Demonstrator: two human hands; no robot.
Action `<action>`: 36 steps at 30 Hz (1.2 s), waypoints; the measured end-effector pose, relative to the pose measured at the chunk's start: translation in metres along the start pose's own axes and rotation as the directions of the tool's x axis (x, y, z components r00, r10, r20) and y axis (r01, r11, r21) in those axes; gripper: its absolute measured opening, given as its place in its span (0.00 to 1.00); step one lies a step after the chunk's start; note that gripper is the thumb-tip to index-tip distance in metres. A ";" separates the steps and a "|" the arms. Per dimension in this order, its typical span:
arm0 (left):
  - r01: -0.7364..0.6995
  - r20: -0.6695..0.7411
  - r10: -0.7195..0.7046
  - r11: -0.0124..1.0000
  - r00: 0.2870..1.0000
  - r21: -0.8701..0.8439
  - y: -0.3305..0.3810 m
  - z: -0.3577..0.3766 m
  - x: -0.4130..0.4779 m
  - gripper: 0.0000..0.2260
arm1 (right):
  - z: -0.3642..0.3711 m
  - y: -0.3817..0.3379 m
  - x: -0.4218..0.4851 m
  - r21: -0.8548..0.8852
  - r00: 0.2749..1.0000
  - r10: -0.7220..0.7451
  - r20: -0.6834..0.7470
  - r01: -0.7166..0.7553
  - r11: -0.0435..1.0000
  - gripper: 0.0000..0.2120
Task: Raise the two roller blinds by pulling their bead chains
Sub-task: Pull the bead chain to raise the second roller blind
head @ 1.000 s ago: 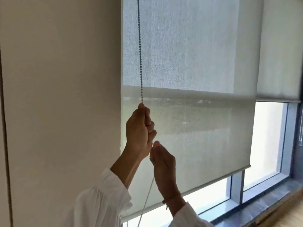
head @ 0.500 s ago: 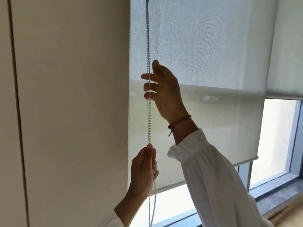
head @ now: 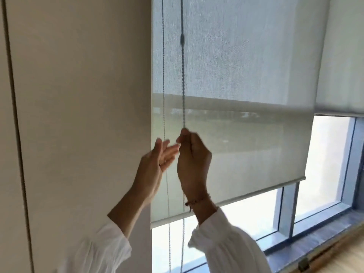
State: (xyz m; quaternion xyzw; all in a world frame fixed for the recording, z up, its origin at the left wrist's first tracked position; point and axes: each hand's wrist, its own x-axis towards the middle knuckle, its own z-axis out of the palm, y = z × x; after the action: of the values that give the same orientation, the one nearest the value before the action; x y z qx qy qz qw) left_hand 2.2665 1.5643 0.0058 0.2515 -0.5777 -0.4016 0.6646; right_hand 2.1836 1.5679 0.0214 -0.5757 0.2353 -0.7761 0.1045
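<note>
A sheer grey roller blind (head: pixel 246 146) covers most of the near window, its bottom bar slanting across at lower centre. A second blind (head: pixel 344 56) hangs further right with its hem higher. The bead chain (head: pixel 182 79) runs down in two strands in front of the near blind's left edge, with a dark connector on the right strand. My right hand (head: pixel 194 156) is closed around the right strand at mid height. My left hand (head: pixel 157 164) is just left of it, fingers spread, palm toward the chain, holding nothing.
A plain beige wall (head: pixel 78 115) with a vertical seam fills the left half. Below the blinds are bright window panes with grey frames (head: pixel 285 217), a dark sill and a strip of wooden floor (head: pixel 346 255) at the lower right.
My right hand has come down from high on the chain, pulling it. My left hand has let go of the chain and risen beside the right hand with fingers spread.
</note>
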 end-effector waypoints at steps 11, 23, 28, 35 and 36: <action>-0.141 -0.216 0.110 0.981 0.970 -0.134 0.104 0.052 0.051 0.18 | -0.003 0.026 -0.053 0.055 0.991 0.061 0.120 -0.068 0.996 0.14; -0.101 -0.133 0.071 0.967 0.989 -0.235 0.071 0.066 0.013 0.20 | -0.024 -0.007 0.033 0.391 0.922 0.365 0.126 -0.385 0.836 0.20; 0.039 -0.085 -0.057 0.979 0.995 -0.198 0.006 0.048 -0.032 0.18 | -0.022 -0.031 0.060 0.505 0.886 0.330 0.326 -0.458 0.732 0.13; 0.097 -0.021 -0.097 0.995 0.995 -0.001 -0.023 0.043 -0.058 0.12 | 0.015 -0.054 0.061 0.108 0.970 0.234 0.068 -0.240 0.965 0.20; 0.116 -0.032 -0.115 0.993 0.993 0.019 -0.023 0.043 -0.056 0.11 | 0.017 -0.055 0.057 0.089 0.983 0.180 0.035 -0.182 0.979 0.21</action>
State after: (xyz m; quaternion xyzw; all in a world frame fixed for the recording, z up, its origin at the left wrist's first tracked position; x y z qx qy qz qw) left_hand 2.2187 1.6035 -0.0358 0.2976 -0.5561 -0.4294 0.6464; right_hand 2.1873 1.5866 0.0995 -0.5568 0.2495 -0.7656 0.2039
